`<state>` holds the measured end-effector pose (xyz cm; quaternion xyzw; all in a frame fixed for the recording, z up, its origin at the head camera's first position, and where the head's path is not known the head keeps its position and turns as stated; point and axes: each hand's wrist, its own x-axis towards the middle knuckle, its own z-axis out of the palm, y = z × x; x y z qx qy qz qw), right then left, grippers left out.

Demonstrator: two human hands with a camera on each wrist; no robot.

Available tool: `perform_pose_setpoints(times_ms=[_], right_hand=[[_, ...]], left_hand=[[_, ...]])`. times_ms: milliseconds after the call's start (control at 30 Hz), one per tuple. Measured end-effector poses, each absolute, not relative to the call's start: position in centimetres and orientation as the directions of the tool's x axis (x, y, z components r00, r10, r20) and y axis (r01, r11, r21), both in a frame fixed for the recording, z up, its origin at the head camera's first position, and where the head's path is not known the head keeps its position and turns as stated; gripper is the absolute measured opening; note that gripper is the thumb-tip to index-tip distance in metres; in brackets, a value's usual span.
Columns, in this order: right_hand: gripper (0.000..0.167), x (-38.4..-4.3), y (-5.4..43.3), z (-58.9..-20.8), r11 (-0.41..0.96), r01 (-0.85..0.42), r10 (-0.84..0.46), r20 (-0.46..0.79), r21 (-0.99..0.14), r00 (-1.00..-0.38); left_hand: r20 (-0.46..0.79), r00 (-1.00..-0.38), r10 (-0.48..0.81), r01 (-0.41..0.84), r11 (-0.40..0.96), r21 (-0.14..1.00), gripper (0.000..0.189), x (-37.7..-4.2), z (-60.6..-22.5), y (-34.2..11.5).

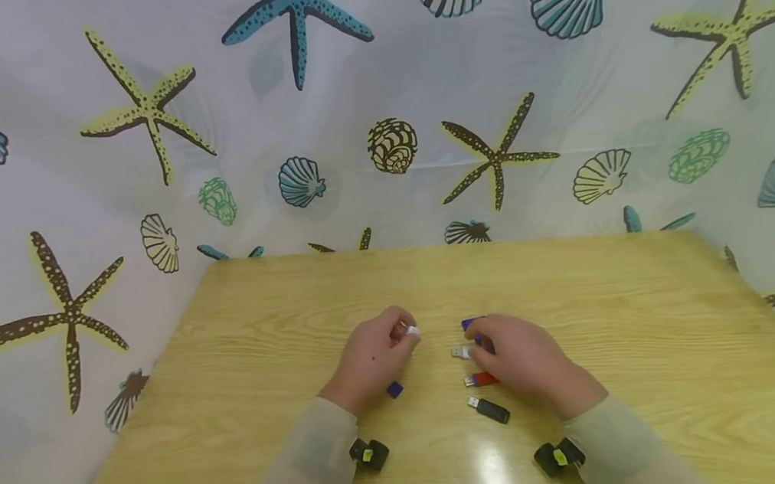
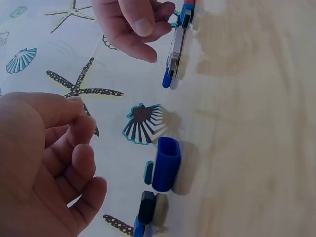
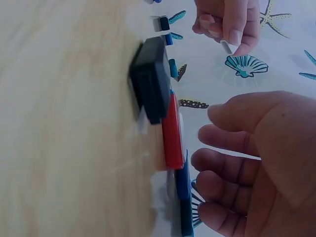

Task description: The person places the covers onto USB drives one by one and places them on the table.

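Note:
My left hand (image 1: 373, 357) pinches a small white cap (image 1: 413, 331) between thumb and fingertips, raised over the table. Under its wrist side lies a blue cap (image 1: 395, 389); the left wrist view shows it as a hollow blue cap (image 2: 166, 165). My right hand (image 1: 525, 353) hovers over a column of USB flash drives, fingers loosely bent, nothing held between them. Its fingertips overlap a blue flash drive (image 1: 469, 324) and a white one (image 1: 460, 352). Nearer to me lie a red flash drive (image 1: 485, 379), partly covered by the hand, and a black flash drive (image 1: 491, 410).
More small caps lie in a row beneath the left hand, among them a dark cap (image 2: 146, 207) and a teal cap (image 2: 148, 173). The wooden table (image 1: 262, 307) meets a patterned cloth (image 1: 349, 122) at its back and sides. Black wrist cameras sit on both sleeves.

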<state>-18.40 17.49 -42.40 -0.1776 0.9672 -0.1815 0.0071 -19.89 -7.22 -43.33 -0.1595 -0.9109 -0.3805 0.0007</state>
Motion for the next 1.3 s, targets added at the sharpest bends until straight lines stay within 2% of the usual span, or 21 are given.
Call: perform_pose_setpoints(times_ms=[233, 500, 633, 933, 1300], right_hand=[[0.026, -19.0, 17.4, -43.0, 0.875, -0.316, -0.345, -0.014, -0.367, -0.939], [0.013, -19.1, 17.1, -43.7, 0.874, -0.335, -0.361, -0.008, -0.352, -0.932], [0.012, -19.0, 17.0, -43.8, 0.872, -0.343, -0.360, 0.018, -0.351, -0.933], [0.011, -18.8, 17.1, -44.1, 0.870, -0.309, -0.333, 0.004, -0.384, -0.943], [0.015, -19.0, 17.2, -44.5, 0.848, -0.350, -0.361, 0.049, -0.398, -0.931]], left_hand=[[0.096, -0.946, 0.309, 0.263, 0.564, 0.782, 0.014, -19.9, -43.8, -7.2], [0.081, -0.952, 0.295, 0.227, 0.504, 0.833, 0.013, -19.8, -44.0, -7.0], [0.080, -0.952, 0.296, 0.216, 0.463, 0.860, 0.011, -19.9, -43.8, -7.1], [0.057, -0.950, 0.306, 0.198, 0.453, 0.869, 0.009, -19.9, -44.0, -6.9], [0.101, -0.938, 0.331, 0.246, 0.431, 0.868, 0.007, -20.1, -44.5, -7.2]])
